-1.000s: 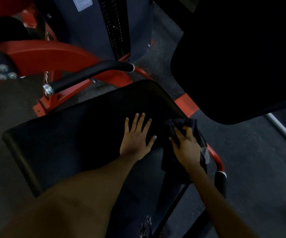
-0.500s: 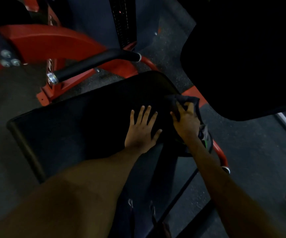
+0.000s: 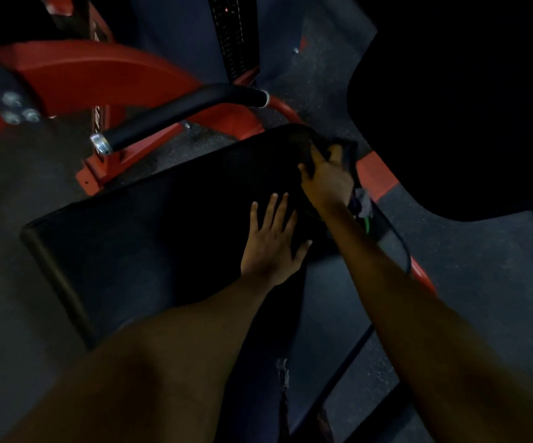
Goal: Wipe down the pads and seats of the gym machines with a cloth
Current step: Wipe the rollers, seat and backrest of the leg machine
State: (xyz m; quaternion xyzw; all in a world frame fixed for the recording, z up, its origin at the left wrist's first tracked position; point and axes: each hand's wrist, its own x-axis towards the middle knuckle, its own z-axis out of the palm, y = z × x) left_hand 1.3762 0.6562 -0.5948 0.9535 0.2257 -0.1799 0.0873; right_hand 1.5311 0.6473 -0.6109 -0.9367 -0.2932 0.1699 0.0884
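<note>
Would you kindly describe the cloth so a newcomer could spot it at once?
Start at the wide black seat pad. At its far right corner, the right hand grips a dark cloth. Unlike the smooth pad, it is crumpled and bunched around the fingers.

Right hand [image 3: 327, 180] with cloth [image 3: 343, 151] slid up the seat [image 3: 162, 225] edge to its far corner, now well ahead of the flat left hand [image 3: 270, 247].

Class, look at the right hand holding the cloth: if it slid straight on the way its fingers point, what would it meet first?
The right hand grips the cloth at the seat's far corner. Going straight on, it would likely leave the seat's edge and then meet the red frame tube beyond, though depth is unclear.
</note>
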